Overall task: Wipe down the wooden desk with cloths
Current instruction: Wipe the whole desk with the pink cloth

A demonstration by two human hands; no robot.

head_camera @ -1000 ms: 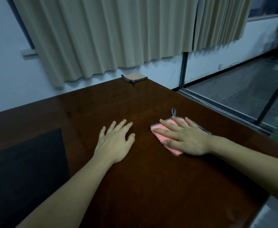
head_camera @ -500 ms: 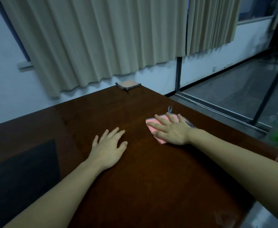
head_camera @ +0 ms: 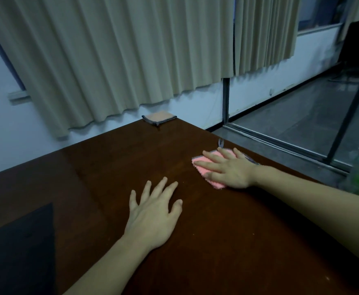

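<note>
Your right hand (head_camera: 229, 170) lies flat on the fuzzy pink cloth with the grey edge (head_camera: 206, 167). Your fingers are straight and spread a little, and they press the cloth down on the shiny dark brown wooden desk (head_camera: 114, 167). The cloth sits near the right edge of the desk, and its small grey loop (head_camera: 220, 142) sticks out past your fingers.

Your left hand (head_camera: 153, 216) rests flat on the bare wood, nearer to you and to the left of the cloth. Its fingers are spread wide and it holds nothing. The two hands are apart and do not touch.

A second folded cloth, peach with a dark edge (head_camera: 159, 117), lies at the far corner of the desk, under the long beige curtains (head_camera: 121, 56). A flat black mat (head_camera: 19, 248) covers the near left part of the desk.
</note>
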